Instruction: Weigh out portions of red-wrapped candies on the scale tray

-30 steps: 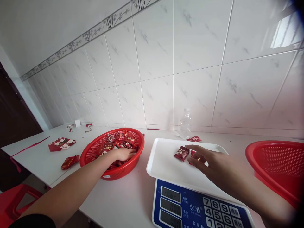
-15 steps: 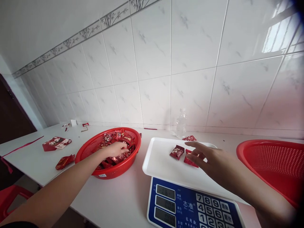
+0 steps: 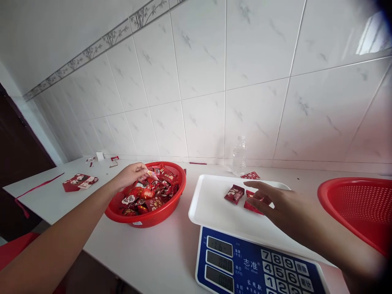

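My left hand point(image 3: 132, 174) is at the left rim of the red plastic basket point(image 3: 183, 185), its fingers pinched on a small pale pink wrapped candy point(image 3: 152, 174). Below it the basket holds many red-wrapped candies point(image 3: 153, 196). Over the white weighing tray point(image 3: 208, 212) hovers my right hand point(image 3: 272, 198), fingers apart and slightly bent. Its thumb is close to a bright red packet point(image 3: 251, 206); whether they touch I cannot tell. Just left of that packet lies a dark red packet point(image 3: 235, 194). The tray tops a blue-panelled scale point(image 3: 245, 265).
A second red basket point(image 3: 355, 185) stands at the right. Behind the tray are a clear bottle point(image 3: 239, 157) and a red patterned packet point(image 3: 250, 175). A red card packet point(image 3: 75, 182) and a ribbon point(image 3: 36, 185) lie at the left, with a tiled wall behind.
My left hand has moved left and up from the middle of the basket, now with a pale pink candy in its fingers. My right hand stays over the tray; the view has shifted slightly.
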`<state>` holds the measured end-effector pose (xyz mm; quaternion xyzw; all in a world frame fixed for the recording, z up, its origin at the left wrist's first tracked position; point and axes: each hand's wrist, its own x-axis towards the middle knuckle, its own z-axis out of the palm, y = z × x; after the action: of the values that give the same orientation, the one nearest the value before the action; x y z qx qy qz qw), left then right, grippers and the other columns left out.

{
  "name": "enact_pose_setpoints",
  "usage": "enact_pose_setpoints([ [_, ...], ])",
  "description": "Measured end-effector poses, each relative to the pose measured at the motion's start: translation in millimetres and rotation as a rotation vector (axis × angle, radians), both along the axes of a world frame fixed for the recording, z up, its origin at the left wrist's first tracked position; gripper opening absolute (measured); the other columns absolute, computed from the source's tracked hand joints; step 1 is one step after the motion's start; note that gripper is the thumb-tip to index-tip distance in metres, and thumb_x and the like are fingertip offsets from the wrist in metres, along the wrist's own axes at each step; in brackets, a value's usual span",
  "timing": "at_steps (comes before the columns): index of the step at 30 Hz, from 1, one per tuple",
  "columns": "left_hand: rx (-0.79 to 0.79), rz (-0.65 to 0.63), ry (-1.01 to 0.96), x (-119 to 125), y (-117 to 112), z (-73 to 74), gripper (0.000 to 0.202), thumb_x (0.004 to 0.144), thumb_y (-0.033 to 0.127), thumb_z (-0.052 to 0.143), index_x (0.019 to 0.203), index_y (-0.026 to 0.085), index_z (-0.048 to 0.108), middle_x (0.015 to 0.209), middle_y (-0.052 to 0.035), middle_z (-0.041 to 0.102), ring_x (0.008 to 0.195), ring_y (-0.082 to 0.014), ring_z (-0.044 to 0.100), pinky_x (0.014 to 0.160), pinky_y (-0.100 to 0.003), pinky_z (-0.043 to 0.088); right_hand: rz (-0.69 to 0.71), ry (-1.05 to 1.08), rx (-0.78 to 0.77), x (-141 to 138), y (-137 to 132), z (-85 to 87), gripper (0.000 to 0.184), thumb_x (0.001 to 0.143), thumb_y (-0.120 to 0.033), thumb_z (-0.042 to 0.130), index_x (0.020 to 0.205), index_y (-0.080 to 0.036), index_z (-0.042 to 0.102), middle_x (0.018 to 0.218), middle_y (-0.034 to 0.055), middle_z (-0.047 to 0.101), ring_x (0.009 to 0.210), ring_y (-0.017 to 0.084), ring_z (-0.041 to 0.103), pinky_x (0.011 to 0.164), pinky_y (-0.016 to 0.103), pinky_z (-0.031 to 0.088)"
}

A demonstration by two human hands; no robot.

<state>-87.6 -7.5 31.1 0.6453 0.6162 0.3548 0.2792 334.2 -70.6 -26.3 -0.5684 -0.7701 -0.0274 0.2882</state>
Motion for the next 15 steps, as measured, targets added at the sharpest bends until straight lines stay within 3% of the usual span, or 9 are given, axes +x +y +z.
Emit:
enact_pose_setpoints([
  [3, 0.018, 0.007, -0.07, 3.3, -2.6, -1.3, 0.031, 0.065, 0.044, 0.07, 0.076, 0.02, 0.055, 0.074, -0.0005, 0.064, 0.077, -0.0174, 0.062, 0.076, -0.03, 0.048, -0.009, -0.034, -0.085, -2.4, -0.8, 0.7, 0.038, 0.092, -0.052, 0.039, 0.12, -0.034, 0.057, 0.086, -0.0012, 0.073, 0.068, 0.021, 0.067, 0.052, 0.031, 0.047],
  [7, 0.012, -0.028, -0.123, 19.8, -11.2, -4.4, 0.021, 0.066, 0.033, 0.069, 0.076, 0.02, 0.056, 0.077, 0.0011, 0.063, 0.075, -0.016, 0.063, 0.075, -0.029, 0.048, 0.041, -0.027, -0.085, -10.8, -4.6, 6.3, 0.033, 0.091, -0.047, 0.042, 0.116, -0.035, 0.059, 0.081, -0.0026, 0.072, 0.063, 0.018, 0.065, 0.052, 0.028, 0.046],
  [12, -0.023, -0.106, -0.147, 72.2, -28.3, -8.3, 0.014, 0.067, 0.028, 0.066, 0.076, 0.02, 0.058, 0.072, 0.0014, 0.064, 0.07, -0.017, 0.062, 0.066, -0.028, 0.047, 0.041, -0.014, -0.062, -14.1, -13.4, 19.4, 0.032, 0.092, -0.045, 0.041, 0.112, -0.03, 0.062, 0.082, -0.0007, 0.072, 0.069, 0.019, 0.067, 0.055, 0.028, 0.047],
  [15, -0.07, -0.243, -0.206, 111.2, -35.5, -16.3, 0.017, 0.069, 0.032, 0.067, 0.078, 0.02, 0.06, 0.081, -0.0024, 0.069, 0.076, -0.0193, 0.065, 0.071, -0.031, 0.049, -0.048, 0.028, -0.095, -8.2, -18.8, 31.5, 0.036, 0.091, -0.041, 0.042, 0.12, -0.028, 0.057, 0.089, 0.0003, 0.073, 0.076, 0.02, 0.068, 0.058, 0.029, 0.048],
])
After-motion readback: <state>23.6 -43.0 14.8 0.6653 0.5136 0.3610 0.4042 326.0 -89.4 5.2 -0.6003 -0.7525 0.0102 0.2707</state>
